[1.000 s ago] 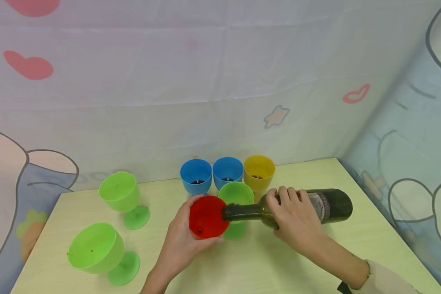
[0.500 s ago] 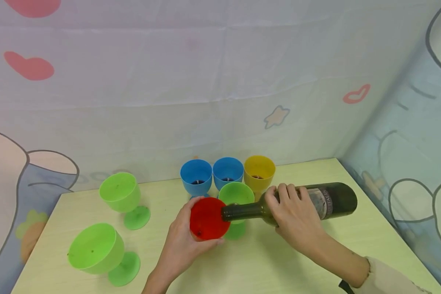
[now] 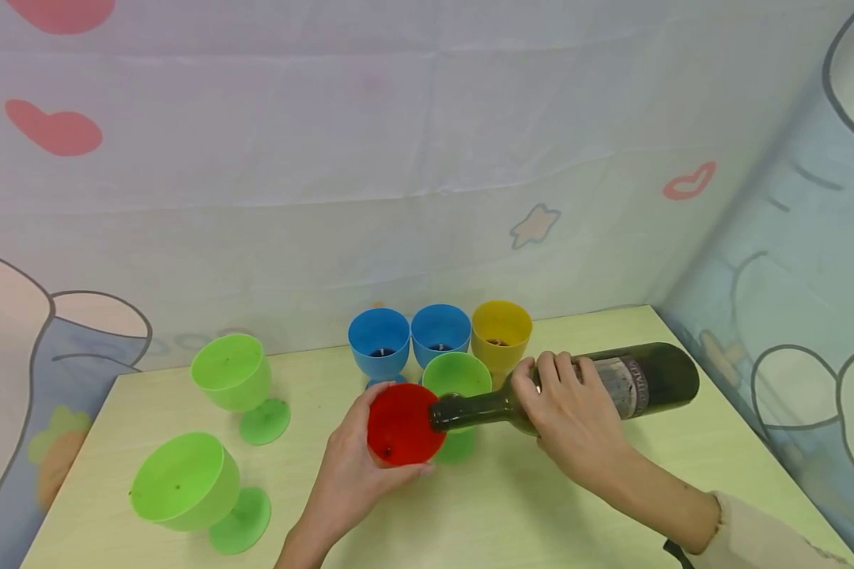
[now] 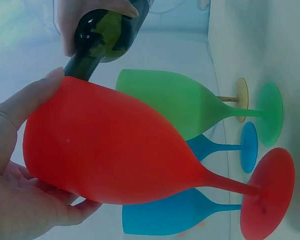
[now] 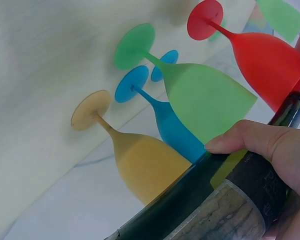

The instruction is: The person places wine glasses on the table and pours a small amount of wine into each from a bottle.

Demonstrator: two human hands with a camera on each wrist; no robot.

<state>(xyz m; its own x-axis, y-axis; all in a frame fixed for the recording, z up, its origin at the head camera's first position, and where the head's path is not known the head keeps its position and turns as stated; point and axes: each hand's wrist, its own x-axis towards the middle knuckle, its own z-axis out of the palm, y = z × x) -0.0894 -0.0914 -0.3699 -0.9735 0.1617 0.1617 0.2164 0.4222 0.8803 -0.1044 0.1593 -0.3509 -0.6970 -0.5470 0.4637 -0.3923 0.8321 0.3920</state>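
My left hand (image 3: 356, 466) is curled round the bowl of a red goblet (image 3: 404, 435), its thumb along the near side. The right hand (image 3: 575, 419) grips a dark green bottle (image 3: 658, 381) by its shoulder, tilted with the base up to the right. The bottle's mouth lies over the red goblet's right rim. In the left wrist view the red goblet (image 4: 110, 145) covers part of the cups behind it. A green goblet (image 3: 462, 375) stands just behind the bottle neck; it also shows in the right wrist view, beside the bottle (image 5: 175, 200).
Two blue goblets (image 3: 379, 332) and a yellow goblet (image 3: 501, 328), each with dark liquid inside, stand in a row at the table's back edge. At the left stand two green goblets (image 3: 231, 371), leaning in view. A printed cloth (image 3: 398, 158) hangs behind the table (image 3: 313, 442).
The bottle's base has risen and shifted slightly right, so the bottle tilts more steeply, its mouth staying at the red goblet's rim. The left hand and red goblet have barely moved.
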